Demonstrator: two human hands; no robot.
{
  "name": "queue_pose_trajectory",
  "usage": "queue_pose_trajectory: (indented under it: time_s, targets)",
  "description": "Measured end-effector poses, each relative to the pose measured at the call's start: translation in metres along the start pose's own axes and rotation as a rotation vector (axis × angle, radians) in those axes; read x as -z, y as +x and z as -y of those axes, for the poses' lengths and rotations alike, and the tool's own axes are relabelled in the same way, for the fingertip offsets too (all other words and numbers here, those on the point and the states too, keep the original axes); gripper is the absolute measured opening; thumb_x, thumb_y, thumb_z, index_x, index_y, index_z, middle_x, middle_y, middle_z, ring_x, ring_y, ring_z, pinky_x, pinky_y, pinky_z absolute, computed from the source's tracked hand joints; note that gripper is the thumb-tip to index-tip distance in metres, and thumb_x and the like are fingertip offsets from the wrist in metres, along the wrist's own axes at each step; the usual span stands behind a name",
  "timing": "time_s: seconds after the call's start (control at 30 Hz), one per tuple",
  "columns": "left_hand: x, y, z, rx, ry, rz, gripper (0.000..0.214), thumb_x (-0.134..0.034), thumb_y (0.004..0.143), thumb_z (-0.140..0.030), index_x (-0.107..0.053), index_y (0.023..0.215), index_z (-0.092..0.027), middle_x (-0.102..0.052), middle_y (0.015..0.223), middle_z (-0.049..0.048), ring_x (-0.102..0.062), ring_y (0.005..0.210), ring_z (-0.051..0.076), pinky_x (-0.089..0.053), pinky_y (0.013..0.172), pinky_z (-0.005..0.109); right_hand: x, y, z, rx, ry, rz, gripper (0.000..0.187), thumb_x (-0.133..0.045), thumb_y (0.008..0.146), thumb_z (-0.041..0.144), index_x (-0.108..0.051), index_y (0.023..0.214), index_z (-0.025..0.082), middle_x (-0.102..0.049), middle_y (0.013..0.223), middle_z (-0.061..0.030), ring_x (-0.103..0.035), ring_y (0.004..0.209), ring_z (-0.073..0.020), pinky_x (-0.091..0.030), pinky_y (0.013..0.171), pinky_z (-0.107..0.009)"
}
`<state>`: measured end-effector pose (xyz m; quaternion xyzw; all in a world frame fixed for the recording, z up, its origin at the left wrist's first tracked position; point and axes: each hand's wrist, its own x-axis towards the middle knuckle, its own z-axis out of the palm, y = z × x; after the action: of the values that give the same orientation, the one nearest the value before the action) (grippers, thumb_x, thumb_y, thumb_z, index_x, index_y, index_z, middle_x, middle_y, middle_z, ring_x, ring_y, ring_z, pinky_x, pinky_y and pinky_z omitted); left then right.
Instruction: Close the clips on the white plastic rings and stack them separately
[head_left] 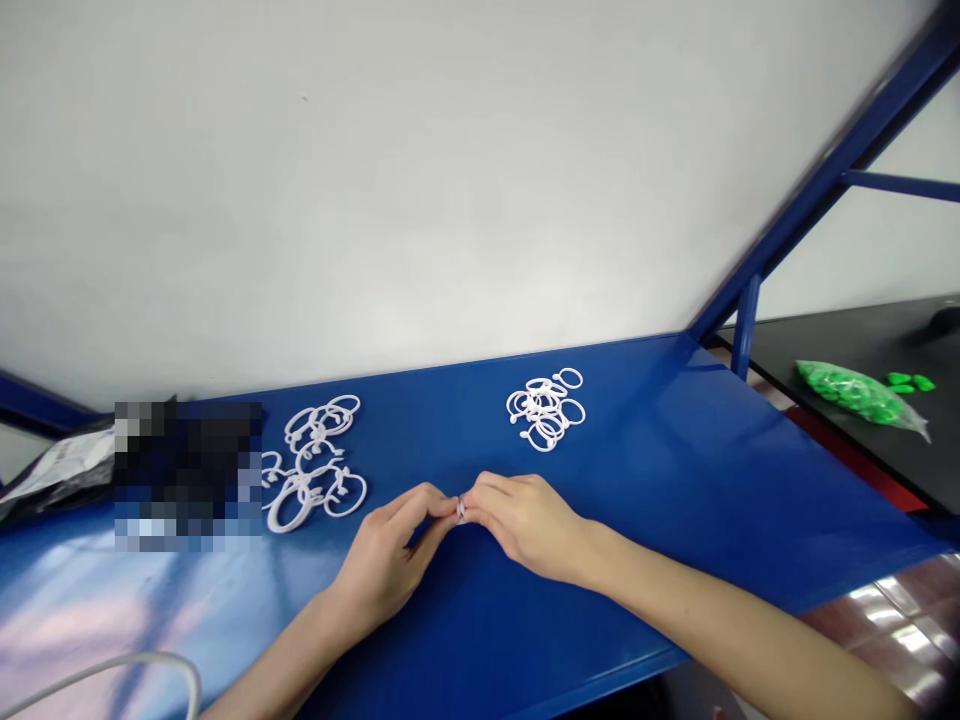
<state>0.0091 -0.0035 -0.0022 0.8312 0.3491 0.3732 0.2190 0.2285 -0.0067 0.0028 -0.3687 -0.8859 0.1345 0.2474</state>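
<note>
My left hand [394, 555] and my right hand [525, 520] meet fingertip to fingertip low over the blue shelf [675, 470]. Both pinch one small white ring [460, 509], mostly hidden by the fingers. A heap of larger white rings with tabs [315, 465] lies to the left of my left hand. A smaller pile of white rings [547, 410] lies beyond my right hand, towards the wall.
A white wall backs the shelf, and blue frame posts [750, 320] rise at the right. On a black table to the right lies a bag of green parts [855, 390]. A dark bag [60, 465] sits far left, a white cable [150, 665] at the lower left.
</note>
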Motion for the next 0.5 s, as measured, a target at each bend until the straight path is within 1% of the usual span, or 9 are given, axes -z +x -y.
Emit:
queue_pose_trajectory:
  time_s: [0.1,0.2,0.27,0.33,0.37,0.43,0.47,0.5]
  targets:
    - [-0.004,-0.002,0.001,-0.047,0.024,0.001,0.010,-0.057,0.100,-0.020,-0.063,0.093,-0.023,-0.073,0.082,-0.0010,-0.071,0.069,0.012,-0.056,0.065,0.020,0.001,0.000,-0.001,0.016,-0.031,0.025,0.024,-0.046,0.108,0.025,-0.067,0.098,0.020,-0.070,0.086,-0.0005,-0.065,0.066,-0.0118,-0.045,0.060,-0.023]
    - [-0.002,0.000,-0.001,-0.090,0.067,-0.019,0.010,-0.057,0.100,-0.020,-0.065,0.096,-0.023,-0.075,0.085,-0.0003,-0.072,0.072,0.012,-0.057,0.067,0.021,0.001,0.003,0.000,0.020,-0.008,-0.021,0.025,-0.046,0.109,0.029,-0.067,0.098,0.020,-0.071,0.086,-0.0002,-0.066,0.066,-0.0121,-0.047,0.061,-0.023]
    - [0.005,0.006,0.002,-0.150,0.136,-0.034,0.010,-0.058,0.099,-0.019,-0.068,0.099,-0.023,-0.077,0.090,0.0005,-0.073,0.078,0.013,-0.057,0.073,0.023,0.002,0.007,-0.001,0.025,0.001,-0.088,0.026,-0.046,0.109,0.032,-0.067,0.100,0.020,-0.073,0.087,-0.0009,-0.068,0.069,-0.0130,-0.048,0.063,-0.024]
    - [0.019,0.013,0.012,-0.177,0.270,-0.073,0.013,-0.060,0.098,-0.019,-0.071,0.100,-0.024,-0.078,0.093,0.0017,-0.073,0.086,0.016,-0.057,0.082,0.028,0.004,0.010,-0.006,0.011,-0.024,-0.169,0.025,-0.048,0.109,0.033,-0.068,0.101,0.020,-0.074,0.089,-0.0016,-0.070,0.074,-0.0141,-0.050,0.068,-0.025]
    - [0.028,0.016,0.020,-0.147,0.367,-0.122,0.014,-0.059,0.098,-0.020,-0.072,0.102,-0.024,-0.078,0.093,0.0025,-0.072,0.087,0.018,-0.056,0.085,0.032,0.007,0.011,-0.011,-0.015,-0.054,-0.215,0.025,-0.049,0.108,0.034,-0.069,0.100,0.021,-0.074,0.090,-0.0020,-0.071,0.077,-0.0146,-0.051,0.071,-0.025]
    - [0.046,0.020,0.041,-0.010,0.578,-0.235,0.019,-0.056,0.099,-0.025,-0.073,0.105,-0.023,-0.078,0.095,0.0063,-0.070,0.092,0.024,-0.054,0.092,0.039,0.015,0.012,-0.024,-0.115,-0.147,-0.314,0.026,-0.049,0.108,0.034,-0.070,0.097,0.022,-0.074,0.091,-0.0030,-0.071,0.080,-0.0155,-0.051,0.071,-0.025]
    - [0.055,0.021,0.053,0.076,0.677,-0.269,0.023,-0.054,0.099,-0.029,-0.074,0.108,-0.022,-0.078,0.101,0.0093,-0.068,0.100,0.028,-0.052,0.096,0.044,0.021,0.012,-0.033,-0.190,-0.205,-0.365,0.026,-0.049,0.107,0.033,-0.070,0.096,0.022,-0.074,0.094,-0.0040,-0.071,0.082,-0.0162,-0.051,0.070,-0.025]
    - [0.062,0.022,0.064,0.153,0.755,-0.277,0.028,-0.051,0.099,-0.031,-0.074,0.112,-0.019,-0.077,0.110,0.0128,-0.065,0.107,0.032,-0.050,0.099,0.047,0.026,0.011,-0.041,-0.264,-0.270,-0.400,0.026,-0.049,0.107,0.034,-0.070,0.096,0.022,-0.074,0.094,-0.0046,-0.070,0.079,-0.0167,-0.050,0.066,-0.025]
